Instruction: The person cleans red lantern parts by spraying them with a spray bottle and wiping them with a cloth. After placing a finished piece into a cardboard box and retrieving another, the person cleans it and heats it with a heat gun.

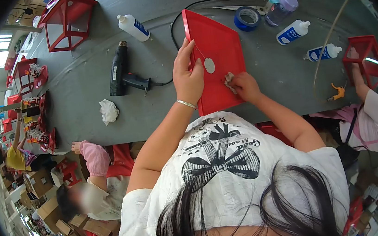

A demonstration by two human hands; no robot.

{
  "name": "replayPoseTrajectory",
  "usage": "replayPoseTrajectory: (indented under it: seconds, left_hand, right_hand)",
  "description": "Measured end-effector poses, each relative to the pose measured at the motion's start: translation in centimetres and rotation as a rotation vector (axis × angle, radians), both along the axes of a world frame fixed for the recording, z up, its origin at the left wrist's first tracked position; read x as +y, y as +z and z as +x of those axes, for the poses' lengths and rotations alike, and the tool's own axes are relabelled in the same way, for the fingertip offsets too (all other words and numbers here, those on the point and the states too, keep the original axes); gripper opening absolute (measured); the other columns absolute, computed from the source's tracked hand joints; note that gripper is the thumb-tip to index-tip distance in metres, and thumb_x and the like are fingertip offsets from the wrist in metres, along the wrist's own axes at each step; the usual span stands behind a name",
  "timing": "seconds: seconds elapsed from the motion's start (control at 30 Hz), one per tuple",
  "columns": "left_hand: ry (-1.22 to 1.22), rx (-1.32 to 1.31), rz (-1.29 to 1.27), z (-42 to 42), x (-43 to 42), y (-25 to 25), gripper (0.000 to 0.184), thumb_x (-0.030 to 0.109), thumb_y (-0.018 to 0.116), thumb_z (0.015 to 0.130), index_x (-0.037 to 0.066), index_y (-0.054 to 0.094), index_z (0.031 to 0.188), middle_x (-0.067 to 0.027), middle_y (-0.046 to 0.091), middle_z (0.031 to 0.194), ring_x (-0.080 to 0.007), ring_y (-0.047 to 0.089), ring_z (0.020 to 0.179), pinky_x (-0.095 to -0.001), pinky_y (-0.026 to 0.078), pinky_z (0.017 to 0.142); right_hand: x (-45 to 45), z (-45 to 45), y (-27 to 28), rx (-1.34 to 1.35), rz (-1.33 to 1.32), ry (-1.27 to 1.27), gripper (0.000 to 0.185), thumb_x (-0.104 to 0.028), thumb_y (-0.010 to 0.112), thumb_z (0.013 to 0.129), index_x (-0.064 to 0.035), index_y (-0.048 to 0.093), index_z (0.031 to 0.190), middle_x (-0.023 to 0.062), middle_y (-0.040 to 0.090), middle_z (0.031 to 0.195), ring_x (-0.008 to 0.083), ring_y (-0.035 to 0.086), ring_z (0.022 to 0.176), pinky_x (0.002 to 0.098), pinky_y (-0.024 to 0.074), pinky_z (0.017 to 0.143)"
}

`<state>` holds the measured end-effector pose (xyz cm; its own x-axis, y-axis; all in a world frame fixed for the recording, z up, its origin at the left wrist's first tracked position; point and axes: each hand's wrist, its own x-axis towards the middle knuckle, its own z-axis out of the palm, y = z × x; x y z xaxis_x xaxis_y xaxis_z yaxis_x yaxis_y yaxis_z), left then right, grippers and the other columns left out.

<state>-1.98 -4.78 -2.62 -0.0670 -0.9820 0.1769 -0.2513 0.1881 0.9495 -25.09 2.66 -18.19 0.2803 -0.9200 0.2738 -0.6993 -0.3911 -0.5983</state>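
Note:
A red house-shaped panel with a raised rim lies tilted in front of me. My left hand grips its left edge, fingers on the rim and thumb over the inner face. A small pale oval disc sits on that face, beside my left thumb. My right hand pinches a crumpled greyish cloth or tissue against the lower right part of the panel. The underside of the panel is hidden.
Left of the panel lie a black heat gun, a white bottle and crumpled tissue. To the right are blue tape, a drinking bottle, glue-like bottles and a red frame in another person's hands. Others sit nearby.

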Motion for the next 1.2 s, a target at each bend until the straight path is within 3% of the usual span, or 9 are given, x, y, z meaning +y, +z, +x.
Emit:
replayPoseTrajectory:
  seconds: [0.07,0.13,0.23,0.4,0.6,0.7,0.9,1.0,1.2]
  left_hand:
    - [-0.004,0.018,0.038,-0.1,0.2,0.4,0.050,0.001,0.057,0.089,0.010,0.057,0.138,-0.0096,0.047,0.151,-0.0195,0.052,0.129,-0.0301,0.046,0.099]
    - [-0.008,0.015,0.030,-0.1,0.2,0.8,0.050,0.001,0.057,0.089,0.009,0.057,0.138,-0.0100,0.047,0.151,-0.0209,0.050,0.132,-0.0313,0.045,0.102]
    - [-0.020,0.014,0.021,-0.2,0.2,0.6,0.049,0.000,0.057,0.089,0.008,0.057,0.137,-0.0098,0.047,0.151,-0.0226,0.049,0.134,-0.0322,0.044,0.104]
    - [-0.005,0.056,0.038,0.0,0.1,0.2,0.048,0.000,0.057,0.088,0.009,0.059,0.135,-0.0090,0.049,0.150,-0.0217,0.051,0.132,-0.0299,0.046,0.099]
    - [-0.014,-0.014,-0.058,0.1,-0.1,-0.3,0.048,-0.001,0.056,0.090,0.009,0.057,0.137,-0.0082,0.046,0.151,-0.0195,0.053,0.127,-0.0306,0.049,0.099]
    - [-0.016,0.066,0.056,0.0,0.1,0.2,0.048,-0.001,0.056,0.090,0.009,0.056,0.138,-0.0087,0.045,0.152,-0.0204,0.052,0.130,-0.0319,0.047,0.101]
    - [-0.036,0.068,0.020,0.0,0.0,0.2,0.048,-0.002,0.056,0.090,0.007,0.056,0.137,-0.0101,0.043,0.153,-0.0206,0.049,0.134,-0.0335,0.044,0.105]
    - [-0.003,0.066,0.008,-0.1,-0.2,-0.4,0.049,-0.002,0.057,0.087,0.008,0.058,0.135,-0.0091,0.048,0.150,-0.0223,0.051,0.131,-0.0307,0.048,0.096]
    - [-0.030,0.097,0.037,0.0,0.1,0.1,0.049,-0.003,0.055,0.090,0.006,0.055,0.138,-0.0105,0.044,0.152,-0.0217,0.049,0.133,-0.0326,0.047,0.102]
  right_hand:
    - [-2.2,-1.9,0.3,0.055,-0.019,0.113,0.013,-0.007,0.068,0.070,-0.0116,0.069,0.082,0.0078,0.067,0.083,0.0340,0.062,0.086,0.0459,0.0489,0.074]
    - [-5.3,-2.3,0.8,0.293,0.045,-0.048,0.012,-0.010,0.067,0.073,-0.0133,0.071,0.084,0.0080,0.068,0.083,0.0336,0.063,0.085,0.0480,0.0492,0.074]
    - [-9.2,-2.1,1.4,0.291,0.079,-0.350,0.011,-0.012,0.064,0.081,-0.0133,0.072,0.089,0.0088,0.070,0.087,0.0331,0.064,0.087,0.0491,0.0498,0.073]
    - [-9.7,-0.3,0.6,0.209,0.055,-0.515,0.013,-0.014,0.062,0.086,-0.0126,0.071,0.095,0.0098,0.071,0.087,0.0331,0.065,0.090,0.0474,0.0511,0.072]
    - [1.7,0.5,0.8,-0.082,0.014,-0.062,0.022,0.000,0.064,0.077,-0.0096,0.072,0.095,0.0107,0.069,0.089,0.0339,0.064,0.088,0.0444,0.0508,0.076]
    - [4.5,-2.0,0.0,-0.040,0.229,-0.104,0.025,0.001,0.064,0.076,-0.0096,0.073,0.097,0.0094,0.069,0.090,0.0337,0.063,0.089,0.0433,0.0508,0.080]
    - [3.4,-1.3,0.3,-0.064,0.130,-0.039,0.024,-0.001,0.064,0.077,-0.0103,0.074,0.096,0.0087,0.070,0.094,0.0331,0.063,0.091,0.0431,0.0510,0.081]
    - [0.5,1.3,0.7,-0.102,0.108,-0.063,0.024,-0.001,0.063,0.078,-0.0104,0.073,0.098,0.0095,0.069,0.093,0.0331,0.063,0.091,0.0426,0.0510,0.081]
    - [2.6,0.1,1.2,-0.139,0.325,-0.137,0.021,-0.003,0.064,0.082,-0.0079,0.069,0.102,0.0146,0.068,0.090,0.0341,0.065,0.084,0.0436,0.0515,0.076]
